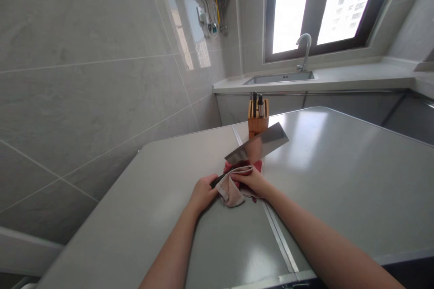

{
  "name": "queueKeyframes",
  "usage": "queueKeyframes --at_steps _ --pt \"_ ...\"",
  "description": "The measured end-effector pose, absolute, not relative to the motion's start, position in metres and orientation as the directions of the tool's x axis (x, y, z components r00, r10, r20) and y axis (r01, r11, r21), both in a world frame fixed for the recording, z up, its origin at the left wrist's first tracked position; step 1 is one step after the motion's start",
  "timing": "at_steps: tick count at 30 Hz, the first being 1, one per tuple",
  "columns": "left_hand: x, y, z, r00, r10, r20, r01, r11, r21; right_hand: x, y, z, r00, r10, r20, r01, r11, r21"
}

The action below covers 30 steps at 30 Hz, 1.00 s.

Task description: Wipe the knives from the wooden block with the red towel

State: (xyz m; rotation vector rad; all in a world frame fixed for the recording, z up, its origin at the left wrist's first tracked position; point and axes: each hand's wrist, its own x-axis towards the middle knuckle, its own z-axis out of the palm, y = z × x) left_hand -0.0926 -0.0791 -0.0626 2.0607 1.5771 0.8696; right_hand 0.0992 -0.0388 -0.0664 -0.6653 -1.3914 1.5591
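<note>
My left hand [204, 193] is closed round the black handle of a cleaver [261, 143]. The wide, shiny blade points up and to the right, over the table. In my right hand [254, 181] is a pinkish cloth [232, 193], bunched close to where the blade meets the handle. A fold of it hangs toward me, and red material shows beneath and behind it. My right fingertips are partly hidden in the cloth. Just beyond the blade stands a wooden knife block [258, 113] with dark-handled tools in its slots.
The table [162, 198] is pale and glossy, with a metal seam [280, 239] running across it. Behind it runs a white counter [356, 72] with a sink [281, 77] and a faucet [306, 49] under the window. A tiled wall [101, 76] rises at left.
</note>
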Motion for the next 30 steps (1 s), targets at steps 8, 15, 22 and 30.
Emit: queueKeyframes --at_steps 8,15,22,30 --pt "-0.091 -0.079 -0.067 0.209 0.961 0.182 0.666 -0.276 0.693 0.099 -0.032 -0.071 -0.335 0.920 0.202 -0.269 0.111 -0.957" --pt "-0.091 -0.080 -0.065 0.202 0.960 0.195 0.654 -0.280 0.702 0.100 -0.034 -0.068 -0.373 0.904 0.208 -0.245 0.120 -0.962" --pt "-0.092 -0.077 -0.071 0.195 0.956 0.221 0.579 -0.294 0.760 0.102 -0.037 -0.063 -0.360 0.908 0.215 -0.191 0.154 -0.969" --pt "-0.094 -0.073 -0.077 0.170 0.959 0.229 0.537 -0.284 0.794 0.100 -0.039 -0.062 -0.393 0.902 0.177 -0.056 0.168 -0.984"
